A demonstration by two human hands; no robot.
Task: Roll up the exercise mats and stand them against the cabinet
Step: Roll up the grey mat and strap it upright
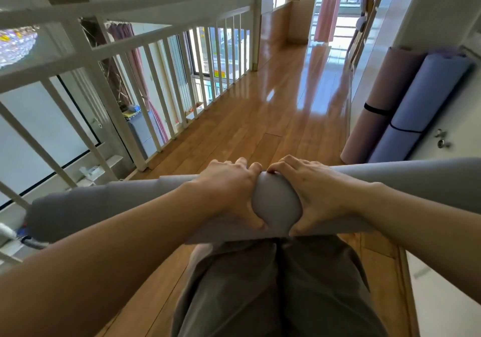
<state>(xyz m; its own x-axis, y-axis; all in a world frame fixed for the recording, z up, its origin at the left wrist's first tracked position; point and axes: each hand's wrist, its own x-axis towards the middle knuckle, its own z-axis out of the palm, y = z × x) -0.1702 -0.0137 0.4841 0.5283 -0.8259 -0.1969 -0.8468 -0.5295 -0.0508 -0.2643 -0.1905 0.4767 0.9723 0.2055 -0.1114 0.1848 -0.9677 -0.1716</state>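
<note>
A grey exercise mat [276, 201], rolled into a long tube, lies crosswise in front of my knees above the wooden floor. My left hand [229, 185] and my right hand [312, 190] clasp the roll at its middle, side by side, fingers wrapped over the top and thumbs underneath. The roll's left end reaches the railing and its right end runs out of view. Two rolled mats stand against the white cabinet [442, 159] on the right: a pink mat [385, 99] and a purple mat [426, 102], each bound with a black strap.
A white railing [145, 58] runs along the left with an open drop behind it. A glossy wooden floor [281, 102] stretches ahead to a bright window with pink curtains [328, 5]. My legs in grey trousers [276, 289] are below the roll.
</note>
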